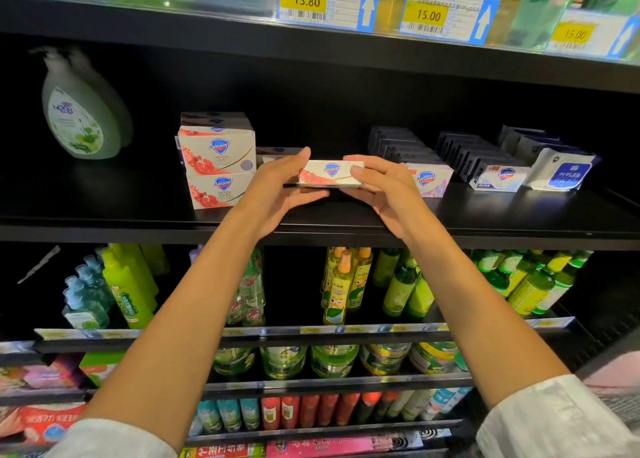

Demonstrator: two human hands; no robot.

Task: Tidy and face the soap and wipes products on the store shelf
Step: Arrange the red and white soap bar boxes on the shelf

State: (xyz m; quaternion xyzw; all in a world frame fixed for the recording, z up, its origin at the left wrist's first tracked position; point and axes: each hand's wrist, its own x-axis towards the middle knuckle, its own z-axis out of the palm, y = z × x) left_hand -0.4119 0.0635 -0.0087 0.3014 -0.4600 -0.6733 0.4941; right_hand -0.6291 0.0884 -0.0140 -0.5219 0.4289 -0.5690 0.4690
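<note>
white sleeves end at my forearms, and both arms reach up to the black middle shelf (pixel 485 215). my left hand (pixel 277 194) and right hand (pixel 384 191) each curl round one end of a red-and-white safeguard soap box (pixel 329 174), thumbs underneath, fingers over the top, so the box hangs just above the shelf front with its logo toward me.

to do this step well, i judge i should keep the printed face square to the aisle, lower the box flat, and slide it level with the front edge instead of dropping it. just left stands the stack of pomegranate detox boxes (pixel 218 161), two high in front; lining up beside or on them looks sensible. just right sits a pink safeguard box (pixel 429 180), then a white safeguard box (pixel 498 177) and a pack of wipes (pixel 562 172), each heading a row that runs back into the dark. far left, well apart, a pump bottle of hand wash (pixel 78 111) stands upright.
</note>
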